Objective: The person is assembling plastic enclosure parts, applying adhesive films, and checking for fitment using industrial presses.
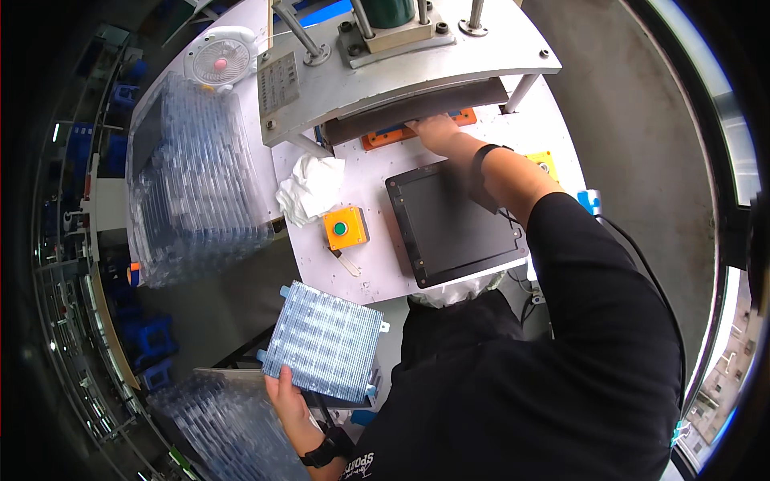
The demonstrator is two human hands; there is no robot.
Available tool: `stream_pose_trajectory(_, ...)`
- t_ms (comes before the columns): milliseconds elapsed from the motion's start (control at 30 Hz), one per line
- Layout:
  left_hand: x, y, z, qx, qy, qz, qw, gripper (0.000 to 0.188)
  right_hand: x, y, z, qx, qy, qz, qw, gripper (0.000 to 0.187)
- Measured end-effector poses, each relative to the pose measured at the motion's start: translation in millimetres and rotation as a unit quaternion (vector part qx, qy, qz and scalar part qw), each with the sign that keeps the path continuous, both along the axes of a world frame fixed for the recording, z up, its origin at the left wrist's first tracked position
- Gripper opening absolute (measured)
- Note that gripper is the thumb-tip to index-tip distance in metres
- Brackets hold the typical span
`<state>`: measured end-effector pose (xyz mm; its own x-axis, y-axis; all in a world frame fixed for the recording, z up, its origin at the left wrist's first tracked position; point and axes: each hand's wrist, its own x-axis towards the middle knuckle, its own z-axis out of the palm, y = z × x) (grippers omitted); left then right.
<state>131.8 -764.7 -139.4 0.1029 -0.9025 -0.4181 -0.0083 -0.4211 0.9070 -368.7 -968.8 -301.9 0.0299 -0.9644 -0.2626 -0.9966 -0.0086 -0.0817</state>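
Low at the left, my left hand (pixel 289 401) grips the lower edge of a silver, finely ribbed metal heat sink plate (pixel 325 341), its thumb lying on the ribs. Small tabs stick out from the plate's sides, and it is held off the table's front edge. My right hand (pixel 435 132) reaches far forward under a press (pixel 401 80), at an orange fixture (pixel 385 139) with a blue middle. Its fingertips are partly hidden there, so their grip does not show. Below that forearm lies a black rectangular tray-like plate (pixel 453 228) on the white table (pixel 373 276).
A yellow box with a green button (pixel 341 228) and a crumpled white cloth (pixel 311 188) lie left of the black plate. Another yellow box (pixel 543 164) stands to the right. Stacked clear plastic trays (pixel 192 176) and a white fan (pixel 220 60) occupy the left; more trays (pixel 233 429) stand below.
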Motion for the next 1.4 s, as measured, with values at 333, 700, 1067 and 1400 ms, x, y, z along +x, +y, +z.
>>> stream_pose_trajectory(333, 12, -30, -1, -0.084, 0.01, -0.001, 0.996, 0.047, -11, 119, 52, -0.139, -0.107, 0.016, 0.984, 0.037)
stream_pose_trajectory(700, -32, -47, 7, -0.179, 0.034, -0.046, 0.982, 0.046, -89, 205, 25, -0.035, -0.04, -0.325, 0.944, 0.078)
stream_pose_trajectory(1067, -136, 104, 28, -0.164, 0.037, -0.096, 0.981, 0.031, 76, 240, 171, -0.288, -0.449, 0.082, 0.842, 0.056)
stream_pose_trajectory(1400, -99, 270, 94, -0.236, 0.077, 0.047, 0.968, 0.046, 199, 280, 205, -0.16, -0.437, 0.338, 0.818, 0.052)
